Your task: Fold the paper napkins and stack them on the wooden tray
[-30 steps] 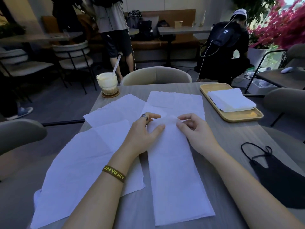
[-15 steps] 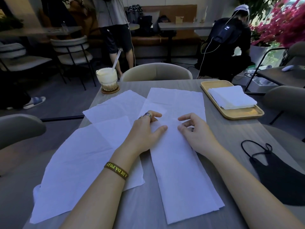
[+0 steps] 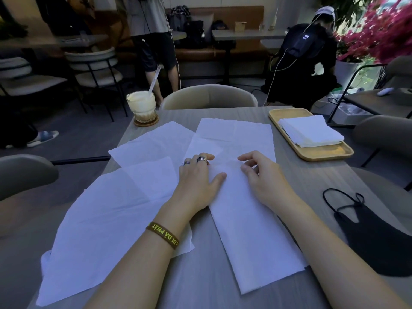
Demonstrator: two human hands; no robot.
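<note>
Napkin in work: a long folded napkin (image 3: 252,230) is being held down on the table (image 3: 207,286), reaching from the middle of the frame to the lower right.
Left hand: the left hand (image 3: 198,177) is being rested on the strip's far end, thumb laid flat on the paper and fingers bent over the far edge. Whether paper is being pinched cannot be told.
Right hand: the right hand (image 3: 260,175) is being rested beside it on the same end with its fingers loosely curled. No grip can be made out.
Long axis: the strip's length is being run from the fingertips back towards the wrists, so the free end lies at the lower right, under the right forearm.
Tray: the wooden tray (image 3: 323,155) is being kept at the upper right, with a stack of folded napkins (image 3: 312,132) on it.
Nearer hand: the right hand is being judged nearer to the tray.
Loose napkins: three open napkins (image 3: 100,230) are being left spread at the left and upper middle.
Next fold: judged crosswise, far end to near end.
</note>
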